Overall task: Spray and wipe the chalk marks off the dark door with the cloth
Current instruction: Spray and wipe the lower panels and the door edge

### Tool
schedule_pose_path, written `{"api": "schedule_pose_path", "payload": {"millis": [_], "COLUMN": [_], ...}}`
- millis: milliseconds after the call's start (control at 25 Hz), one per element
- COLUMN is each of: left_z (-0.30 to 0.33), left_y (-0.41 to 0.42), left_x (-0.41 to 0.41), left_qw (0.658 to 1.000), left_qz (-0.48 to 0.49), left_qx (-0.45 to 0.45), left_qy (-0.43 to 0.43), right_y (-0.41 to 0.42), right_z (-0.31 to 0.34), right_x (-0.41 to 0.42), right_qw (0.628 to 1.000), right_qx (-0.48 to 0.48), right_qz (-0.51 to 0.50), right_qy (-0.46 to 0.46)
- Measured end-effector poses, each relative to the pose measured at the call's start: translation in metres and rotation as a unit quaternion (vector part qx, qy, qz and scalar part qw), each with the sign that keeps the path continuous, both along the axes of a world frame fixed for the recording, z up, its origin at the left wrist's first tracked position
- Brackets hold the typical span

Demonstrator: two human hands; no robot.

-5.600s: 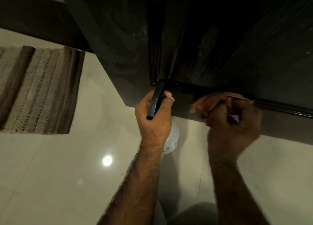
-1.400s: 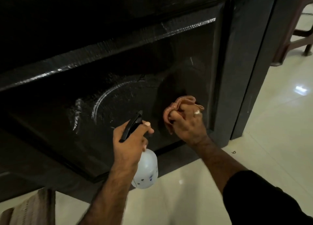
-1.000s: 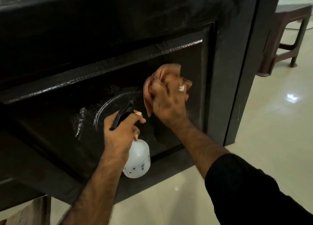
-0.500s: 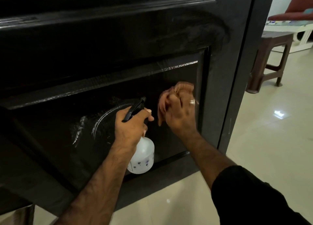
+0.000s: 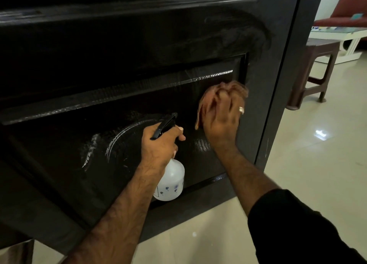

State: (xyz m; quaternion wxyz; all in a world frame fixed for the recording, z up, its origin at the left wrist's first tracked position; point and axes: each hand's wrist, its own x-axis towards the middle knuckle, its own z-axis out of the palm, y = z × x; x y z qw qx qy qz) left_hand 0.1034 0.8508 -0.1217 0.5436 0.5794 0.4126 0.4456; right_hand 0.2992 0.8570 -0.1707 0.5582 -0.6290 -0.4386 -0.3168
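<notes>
Dark door (image 5: 139, 35): glossy black-brown wood, visible grain, with a recessed rectangular lower panel (image 5: 59, 164) framed by raised moulding. White chalk marks (image 5: 111, 142) lie on the panel's left-centre: 1 long curved arc and 1 shorter smeared streak beside it. A small pale sheen shows on the panel below the right wrist.

Cloth (image 5: 204, 103): soft, crumpled, reddish-brown fabric, bunched against the panel's upper right corner, just beside the vertical moulding. The right hand (image 5: 220, 120) presses it to the door, fingers curled over the bunched folds; a ring sits on 1 finger. A black sleeve (image 5: 297, 230) covers that forearm from the elbow.

Spray bottle (image 5: 170, 180): translucent white plastic, rounded body with small blue printed motifs, black trigger head (image 5: 164, 124). Its long axis runs close to upright, tilted slightly, body hanging below the fist. The nozzle points up and right toward the panel, near the cloth. The left hand (image 5: 160, 144) grips the neck, fingers wrapped round, 1 finger at the trigger.

Floor (image 5: 307, 164): polished cream tile with a light reflection. A brown stool (image 5: 315, 65) stands beyond the door edge at right.
</notes>
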Motion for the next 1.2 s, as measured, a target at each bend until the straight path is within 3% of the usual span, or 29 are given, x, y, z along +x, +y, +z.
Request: {"api": "schedule_pose_path", "payload": {"millis": [80, 120, 280, 360, 440, 520, 600, 640, 720, 840, 920, 1000, 1080, 1200], "left_z": [0.003, 0.008, 0.033, 0.041, 0.038, 0.025, 0.003, -0.009, -0.031, -0.056, -0.070, -0.084, -0.098, -0.112], "left_y": [-0.004, -0.004, -0.004, -0.003, -0.004, -0.006, -0.007, -0.008, -0.010, -0.007, -0.002, 0.002, 0.001, -0.001], "left_x": [0.009, 0.014, 0.045, 0.059, 0.069, 0.077, 0.086, 0.090, 0.098, 0.108, 0.111, 0.109, 0.099, 0.067], "left_qw": [1.000, 1.000, 0.998, 0.998, 0.998, 0.997, 0.997, 0.997, 0.997, 0.995, 0.994, 0.995, 0.997, 0.997], "left_qz": [-0.008, -0.016, -0.047, -0.040, -0.051, -0.063, -0.065, -0.065, -0.066, -0.077, -0.084, -0.080, -0.065, -0.038], "left_qx": [-0.018, -0.015, 0.042, 0.048, 0.039, 0.034, 0.023, 0.016, 0.010, 0.027, 0.035, 0.022, -0.009, -0.043], "left_qy": [0.009, 0.013, 0.013, -0.006, -0.014, 0.003, 0.021, 0.031, 0.049, 0.057, 0.052, 0.047, 0.046, 0.058], "right_y": [-0.032, -0.037, -0.006, 0.005, -0.003, -0.027, -0.051, -0.059, -0.060, -0.029, -0.007, -0.009, -0.034, -0.057], "right_z": [-0.051, -0.047, 0.081, 0.097, 0.041, -0.048, -0.120, -0.136, -0.120, -0.033, -0.012, -0.053, -0.137, -0.193], "right_x": [0.009, 0.019, 0.053, 0.060, 0.066, 0.073, 0.076, 0.075, 0.079, 0.101, 0.110, 0.109, 0.093, 0.046], "right_qw": [0.994, 0.993, 0.997, 0.994, 0.999, 0.995, 0.976, 0.971, 0.983, 0.992, 0.996, 0.996, 0.974, 0.966], "right_qx": [-0.107, -0.115, 0.065, 0.102, 0.034, -0.100, -0.211, -0.224, -0.156, 0.013, 0.035, 0.026, -0.033, -0.152], "right_qz": [0.026, 0.029, 0.007, -0.018, -0.026, -0.022, 0.028, 0.052, 0.054, 0.019, -0.028, -0.043, -0.048, -0.021], "right_qy": [0.020, 0.017, 0.027, -0.021, -0.032, 0.008, 0.051, 0.067, 0.084, 0.121, 0.075, 0.079, 0.217, 0.208]}}
